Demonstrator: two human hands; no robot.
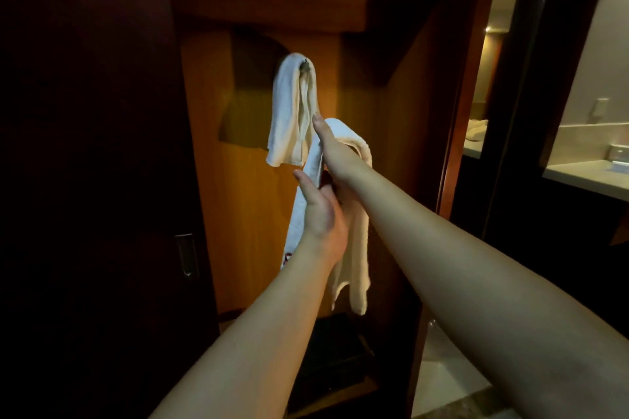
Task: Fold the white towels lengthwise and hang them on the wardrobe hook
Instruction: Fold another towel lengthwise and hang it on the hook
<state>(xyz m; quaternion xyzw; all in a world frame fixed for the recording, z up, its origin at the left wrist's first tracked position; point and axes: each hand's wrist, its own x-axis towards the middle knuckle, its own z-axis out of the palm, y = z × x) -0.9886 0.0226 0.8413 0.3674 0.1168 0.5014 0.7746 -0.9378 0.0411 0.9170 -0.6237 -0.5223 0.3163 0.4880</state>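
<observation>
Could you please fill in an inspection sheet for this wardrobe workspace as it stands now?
Surface: wardrobe back panel, wooden, lit from above.
Job's things: hung towel draped over the hook; second towel held up below and right of it, ends hanging down.
Clutter: dark object on wardrobe floor, too dim to identify.
Hands: left hand grips the second towel; right hand reaches upward with that towel draped over it, grip hidden.
Cables: nothing seen.
Surroundings: dark wardrobe door at left; bathroom counter at right.

The wardrobe hook [305, 65] is carrying one folded white towel [292, 112], draping down both sides against the wardrobe's back panel [238, 214].
</observation>
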